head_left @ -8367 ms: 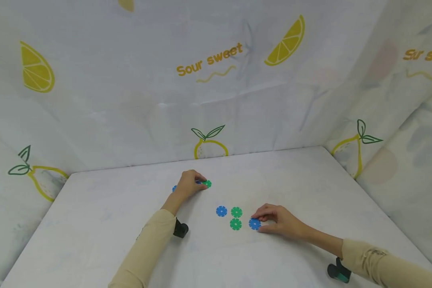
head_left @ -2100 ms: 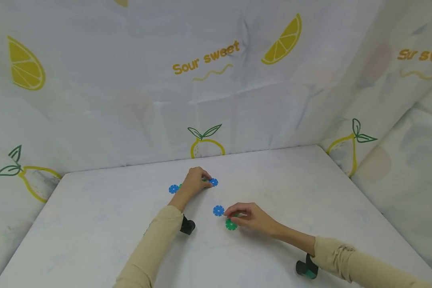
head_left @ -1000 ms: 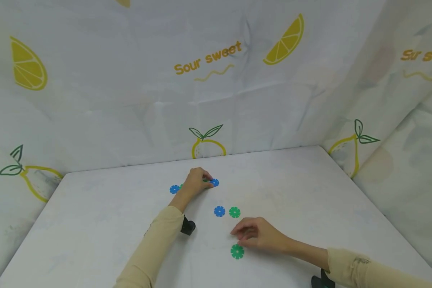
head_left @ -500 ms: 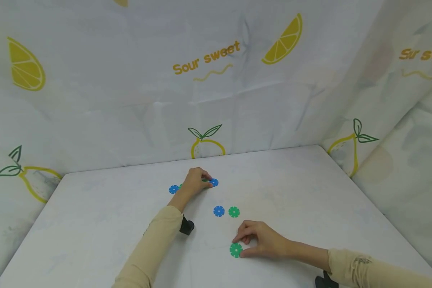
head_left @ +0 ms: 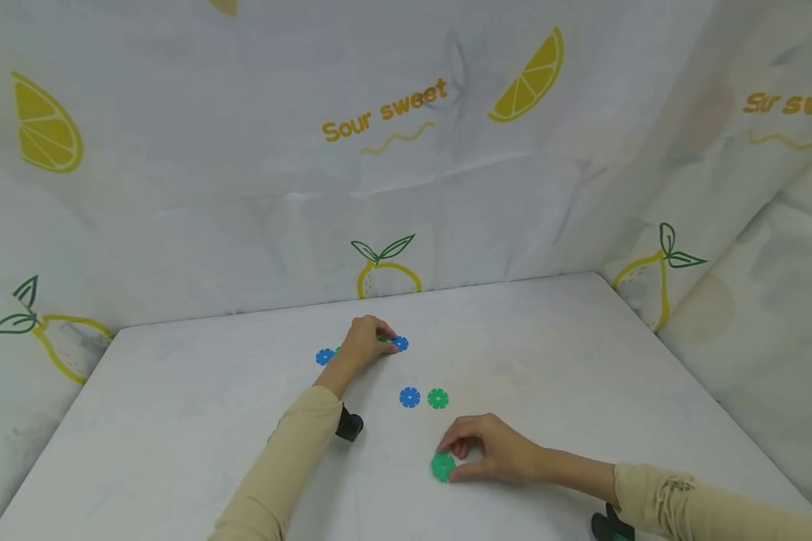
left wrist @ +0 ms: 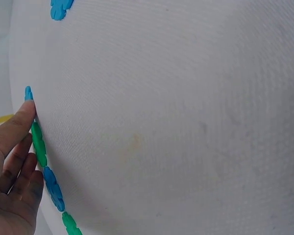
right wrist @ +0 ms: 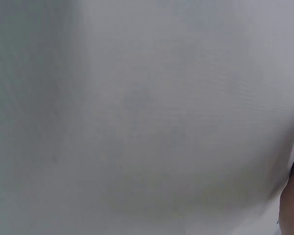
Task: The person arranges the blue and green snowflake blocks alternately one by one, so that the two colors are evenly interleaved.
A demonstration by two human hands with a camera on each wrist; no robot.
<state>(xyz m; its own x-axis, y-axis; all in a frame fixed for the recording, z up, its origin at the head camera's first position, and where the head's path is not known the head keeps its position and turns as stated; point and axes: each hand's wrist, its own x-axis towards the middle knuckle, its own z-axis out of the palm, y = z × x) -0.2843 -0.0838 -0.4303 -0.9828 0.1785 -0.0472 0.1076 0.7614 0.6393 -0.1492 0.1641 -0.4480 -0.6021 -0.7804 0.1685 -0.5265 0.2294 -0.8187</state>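
In the head view my left hand [head_left: 364,342] pinches a blue snowflake disc [head_left: 400,343] at the right end of a row of notched discs. In the left wrist view the thumb lies on that blue disc [left wrist: 28,93], and green [left wrist: 38,142] and blue [left wrist: 53,188] discs alternate along the row. The hand covers the row's middle in the head view; its left end is a blue disc [head_left: 324,357]. Nearer the front, my right hand [head_left: 494,448] holds a green snowflake disc [head_left: 443,466] by its edge between thumb and index finger.
A loose blue disc [head_left: 409,397] and a loose green disc [head_left: 437,398] lie side by side between the hands. White cloth covers the table [head_left: 196,421]. A lemon-printed curtain [head_left: 243,248] hangs along the back and sides.
A blue disc, earlier by my right hand, now ends the row under my left hand. My right hand has drawn the nearer green disc frontward, then pinched its edge. My left hand stays.
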